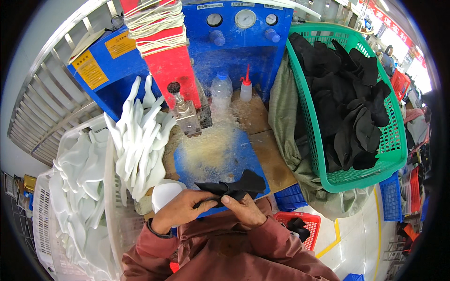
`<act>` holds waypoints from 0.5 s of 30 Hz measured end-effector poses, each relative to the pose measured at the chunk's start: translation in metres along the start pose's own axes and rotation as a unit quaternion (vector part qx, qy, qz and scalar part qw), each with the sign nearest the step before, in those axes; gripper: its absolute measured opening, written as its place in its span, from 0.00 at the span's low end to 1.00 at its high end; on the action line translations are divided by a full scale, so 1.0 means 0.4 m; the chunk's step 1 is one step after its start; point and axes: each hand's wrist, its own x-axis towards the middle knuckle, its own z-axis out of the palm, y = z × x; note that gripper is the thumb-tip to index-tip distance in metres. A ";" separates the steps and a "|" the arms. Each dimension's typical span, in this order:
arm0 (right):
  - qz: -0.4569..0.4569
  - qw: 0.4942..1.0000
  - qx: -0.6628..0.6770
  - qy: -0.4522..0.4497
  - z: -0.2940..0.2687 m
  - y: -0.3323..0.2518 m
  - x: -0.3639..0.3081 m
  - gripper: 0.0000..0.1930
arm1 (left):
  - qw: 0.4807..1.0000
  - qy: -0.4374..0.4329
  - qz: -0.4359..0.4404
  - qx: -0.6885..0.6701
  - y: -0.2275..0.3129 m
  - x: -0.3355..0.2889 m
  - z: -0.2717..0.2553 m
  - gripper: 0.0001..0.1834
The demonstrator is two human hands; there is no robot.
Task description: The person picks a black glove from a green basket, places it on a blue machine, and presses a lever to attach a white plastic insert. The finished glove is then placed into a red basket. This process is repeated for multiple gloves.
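Note:
A folded black, fabric-like piece is held over the front edge of the blue work board. My left hand pinches its left part between thumb and fingers. From the other side my right hand grips it, thumb on top and fingers tucked under. The kind of piece cannot be made out. Beside my left hand lies a white rounded piece, partly covered by the hand. Pale yellowish residue is spread over the board behind the black piece.
A red machine arm wound with cord overhangs the board. Behind stand a clear bottle and a red-tipped squeeze bottle. White shaped pieces are heaped left, near a white basket. A green basket of black pieces stands right.

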 end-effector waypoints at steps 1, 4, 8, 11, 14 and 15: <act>-0.017 1.000 -0.006 -0.008 0.000 -0.005 0.002 0.23 | 1.000 -0.005 -0.005 -0.001 -0.006 0.000 0.001 0.16; -0.010 0.997 -0.065 -0.032 -0.005 -0.036 -0.002 0.22 | 0.998 -0.027 -0.046 -0.025 -0.022 0.002 -0.013 0.17; -0.003 0.980 -0.166 -0.111 -0.027 -0.099 -0.027 0.22 | 0.983 -0.085 -0.116 -0.113 -0.028 0.003 -0.037 0.18; -0.003 0.985 -0.139 -0.102 -0.019 -0.114 -0.029 0.21 | 0.979 -0.074 -0.109 -0.155 -0.024 0.004 -0.032 0.19; 0.016 0.995 -0.080 -0.052 -0.014 -0.113 -0.032 0.20 | 0.985 -0.047 -0.090 -0.137 -0.015 0.013 -0.016 0.19; 0.002 0.997 -0.063 -0.047 -0.014 -0.113 -0.035 0.19 | 0.988 -0.040 -0.084 -0.122 -0.011 0.017 -0.012 0.19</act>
